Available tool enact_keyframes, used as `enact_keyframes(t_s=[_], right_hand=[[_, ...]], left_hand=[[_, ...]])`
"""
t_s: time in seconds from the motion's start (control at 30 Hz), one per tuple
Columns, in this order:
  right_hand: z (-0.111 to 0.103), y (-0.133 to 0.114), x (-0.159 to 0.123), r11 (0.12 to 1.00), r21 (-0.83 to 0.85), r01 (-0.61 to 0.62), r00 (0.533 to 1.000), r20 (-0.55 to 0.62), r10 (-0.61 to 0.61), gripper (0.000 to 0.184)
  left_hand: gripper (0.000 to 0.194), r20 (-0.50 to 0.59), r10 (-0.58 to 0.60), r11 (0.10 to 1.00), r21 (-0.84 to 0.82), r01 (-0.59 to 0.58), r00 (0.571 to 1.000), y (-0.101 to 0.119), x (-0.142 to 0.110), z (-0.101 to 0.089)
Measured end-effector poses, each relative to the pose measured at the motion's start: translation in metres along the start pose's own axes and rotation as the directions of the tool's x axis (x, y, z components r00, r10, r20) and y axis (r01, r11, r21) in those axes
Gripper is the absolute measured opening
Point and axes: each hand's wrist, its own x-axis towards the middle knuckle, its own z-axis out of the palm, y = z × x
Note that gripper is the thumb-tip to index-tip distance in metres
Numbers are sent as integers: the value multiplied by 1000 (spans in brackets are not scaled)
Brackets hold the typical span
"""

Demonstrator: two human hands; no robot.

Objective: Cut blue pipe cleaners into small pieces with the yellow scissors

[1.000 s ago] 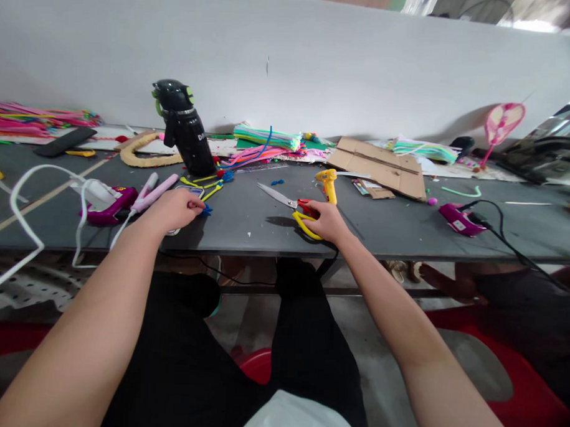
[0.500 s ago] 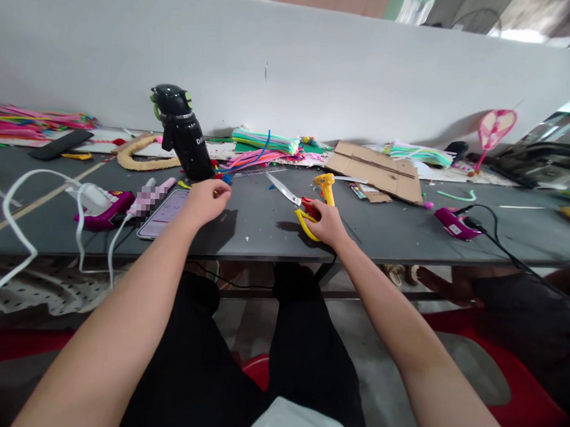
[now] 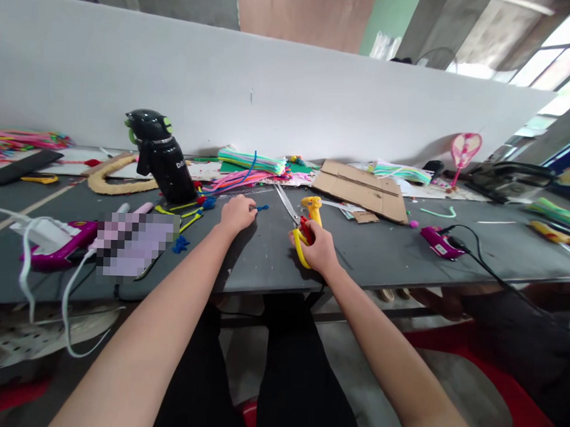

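- Head view: the right hand (image 3: 320, 248) has its grip wrapped around the yellow-and-red looped handles of long steel-bladed scissors (image 3: 291, 209), tips pointing away from the body — a hold that seems to keep the points clear of the person.
- Low over the dark grey tabletop (image 3: 381, 260), the left hand (image 3: 237, 214) has its fingertips at a small blue twisted piece (image 3: 263, 207); whether that grip pinches it or merely touches, I cannot tell.
- Just beyond the right hand sits a yellow plastic glue gun (image 3: 314, 209), probably placed for easy reach.
- Farther back, near the pale partition (image 3: 279, 101), lie flat brown cardboard (image 3: 361, 185) and a bundle of pastel fuzzy stems (image 3: 252, 161) — likely stored out of the arms' way.
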Motion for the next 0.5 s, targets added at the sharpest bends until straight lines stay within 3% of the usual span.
enact_keyframes(t_s=[0.27,0.5], right_hand=[[0,3,-2,996,-83,21,1000,0,-21,33],[-1,1,-1,1000,5,-6,1000,-29,6,27]], left_hand=[[28,-30,55,998,17,-55,998,2,2,0],[19,-62,-32,991,-129,24,998,-5,-2,-2]])
